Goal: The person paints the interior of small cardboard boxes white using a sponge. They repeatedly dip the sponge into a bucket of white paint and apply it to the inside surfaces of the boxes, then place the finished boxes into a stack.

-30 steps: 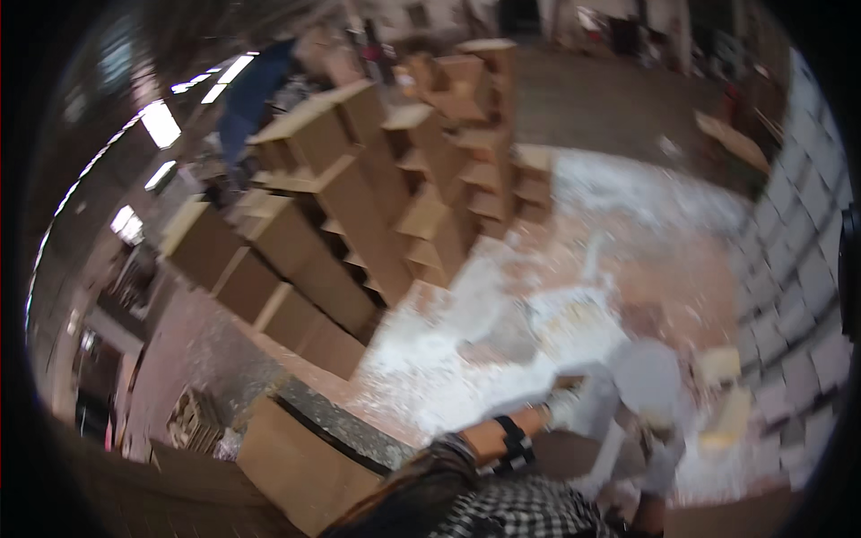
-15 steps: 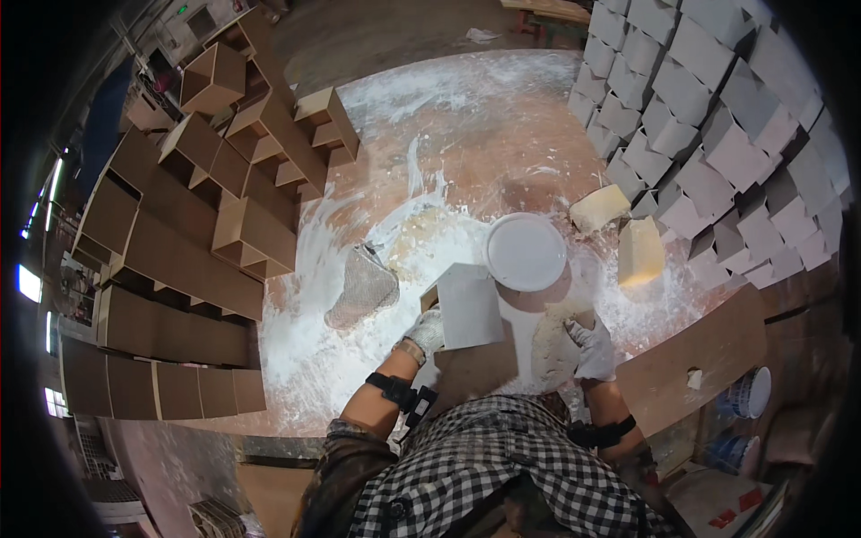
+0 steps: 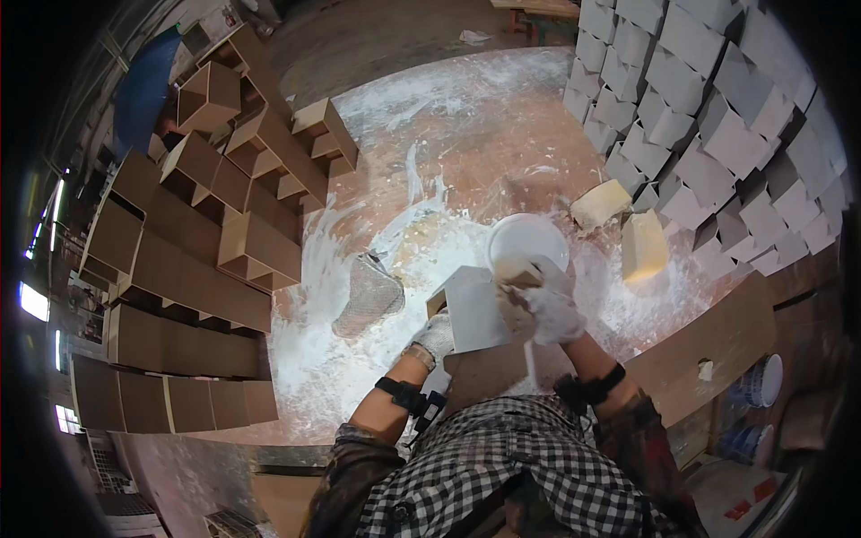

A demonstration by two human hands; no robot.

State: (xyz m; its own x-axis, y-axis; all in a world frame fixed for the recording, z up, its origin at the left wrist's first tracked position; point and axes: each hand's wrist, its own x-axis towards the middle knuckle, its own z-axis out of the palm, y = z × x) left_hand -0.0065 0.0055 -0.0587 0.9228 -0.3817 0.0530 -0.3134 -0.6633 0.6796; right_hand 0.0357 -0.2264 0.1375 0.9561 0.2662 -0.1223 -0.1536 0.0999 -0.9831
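Observation:
A small box (image 3: 480, 309), white on its outer faces and brown inside, is tilted up near the table's front edge. My left hand (image 3: 435, 337), in a white glove, is closed on its open left side, with the fingertips partly hidden by it. My gloved right hand (image 3: 558, 309), smeared by motion, grips a ragged beige sponge (image 3: 513, 280) against the box's right edge. Just behind the sponge lies a round white dish (image 3: 527, 235), partly covered by it. A greyish mesh bag (image 3: 372, 296) rests to the left of the box.
Brown open boxes (image 3: 202, 242) are stacked along the left side. White-faced boxes (image 3: 691, 125) form a tall stack at the right. Two yellow sponge blocks (image 3: 644, 247) (image 3: 601, 205) lie beyond the dish. White smears cover the table (image 3: 484, 108). Buckets (image 3: 762, 381) stand at the lower right.
My right hand has lifted the sponge from the table on the right and brought it left and forward to the box. My left hand keeps its hold on the box.

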